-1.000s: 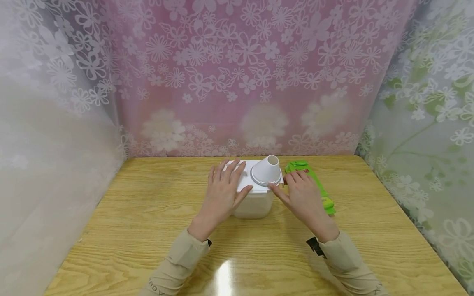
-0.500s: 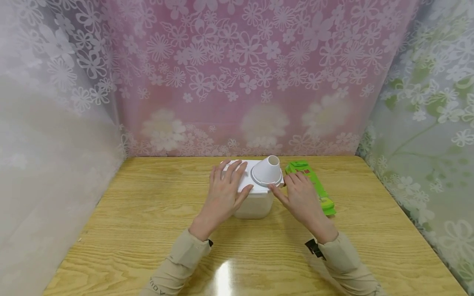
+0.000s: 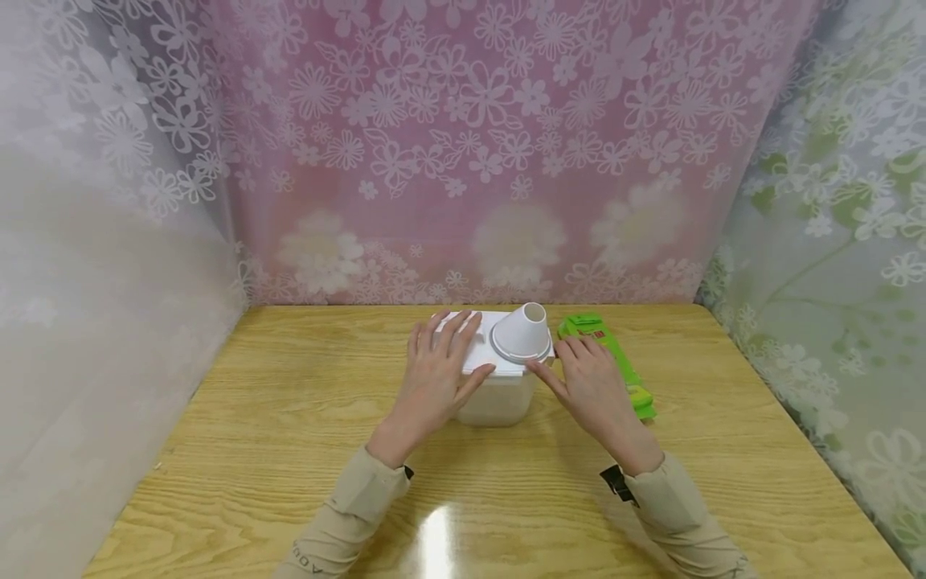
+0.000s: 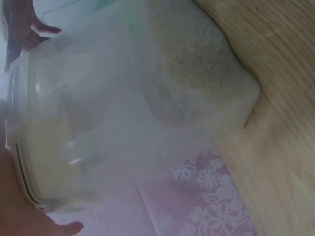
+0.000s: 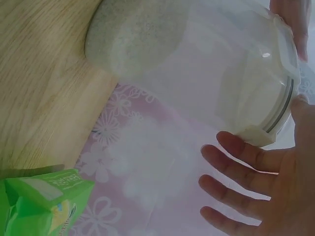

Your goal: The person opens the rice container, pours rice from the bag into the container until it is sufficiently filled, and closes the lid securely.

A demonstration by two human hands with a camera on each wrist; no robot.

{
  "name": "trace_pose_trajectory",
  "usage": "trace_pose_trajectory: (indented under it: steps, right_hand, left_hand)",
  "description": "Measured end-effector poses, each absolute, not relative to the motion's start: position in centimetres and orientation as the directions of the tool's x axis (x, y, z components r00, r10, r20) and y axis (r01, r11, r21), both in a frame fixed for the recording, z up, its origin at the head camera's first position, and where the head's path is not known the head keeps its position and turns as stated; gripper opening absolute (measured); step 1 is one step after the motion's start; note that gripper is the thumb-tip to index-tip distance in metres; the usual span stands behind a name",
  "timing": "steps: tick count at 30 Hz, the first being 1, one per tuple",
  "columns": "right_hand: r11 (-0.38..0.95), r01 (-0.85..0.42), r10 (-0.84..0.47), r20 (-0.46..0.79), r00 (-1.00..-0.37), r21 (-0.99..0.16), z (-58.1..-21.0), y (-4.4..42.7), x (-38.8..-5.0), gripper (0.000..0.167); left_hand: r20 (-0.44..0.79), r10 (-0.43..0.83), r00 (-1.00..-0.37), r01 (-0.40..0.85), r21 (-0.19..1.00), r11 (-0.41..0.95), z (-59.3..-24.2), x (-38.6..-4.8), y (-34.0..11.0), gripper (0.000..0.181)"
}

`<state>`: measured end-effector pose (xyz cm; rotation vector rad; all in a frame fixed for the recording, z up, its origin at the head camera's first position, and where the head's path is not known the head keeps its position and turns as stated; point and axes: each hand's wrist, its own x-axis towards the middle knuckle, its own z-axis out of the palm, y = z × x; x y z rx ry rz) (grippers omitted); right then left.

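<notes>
A translucent plastic storage container [image 3: 495, 402] stands upright on the table. Its white lid [image 3: 477, 362] carries a cone-shaped spout [image 3: 522, 333] on the right side. Pale grains [image 4: 192, 64] fill the lower part, seen through the wall in both wrist views. My left hand [image 3: 432, 378] rests on the left of the lid with fingers spread, the thumb near its front edge. My right hand [image 3: 595, 386] touches the lid's right side. In the right wrist view, its thumb meets the rim and its index finger the side clip [image 5: 257, 136]; the other fingers are extended free.
Just right of the container, partly behind my right hand, lies a green packet [image 3: 629, 374]. All this is on a wood-grain table [image 3: 289, 418]. Floral curtains [image 3: 463, 161] hang at the back and both sides.
</notes>
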<state>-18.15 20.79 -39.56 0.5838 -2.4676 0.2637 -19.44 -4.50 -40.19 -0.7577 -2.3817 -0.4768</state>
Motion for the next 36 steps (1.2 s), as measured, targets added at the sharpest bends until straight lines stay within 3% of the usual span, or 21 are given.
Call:
trace_pose_trajectory:
  steps: [6, 11, 15, 21, 36]
  right_hand:
    - [0.865, -0.493, -0.335, 0.625, -0.706, -0.093, -39.9, 20.8, -18.0, 0.080]
    - [0.821, -0.568, -0.395, 0.663, -0.636, -0.056, -40.5, 20.8, -18.1, 0.093]
    - [0.796, -0.603, -0.422, 0.667, -0.615, -0.053, -41.0, 20.5, -18.2, 0.102]
    - [0.807, -0.587, -0.395, 0.683, -0.614, -0.061, -41.5, 19.8, -18.1, 0.114]
    - [0.849, -0.521, -0.343, 0.663, -0.665, -0.084, -41.1, 18.8, -20.8, 0.110]
  left_hand:
    - [0.630, 0.448, -0.635, 0.622, 0.073, 0.780, -40.2, -19.3, -5.3, 0.081]
    - [0.614, 0.409, -0.675, 0.589, 0.115, 0.800, -40.2, -18.7, -6.3, 0.092]
    - [0.611, 0.364, -0.703, 0.546, 0.135, 0.827, -40.4, -18.4, -7.3, 0.106]
    - [0.611, 0.363, -0.703, 0.546, 0.139, 0.826, -40.4, -18.2, -7.9, 0.104]
    - [0.558, 0.323, -0.764, 0.503, 0.204, 0.840, -40.2, -21.6, -7.2, 0.100]
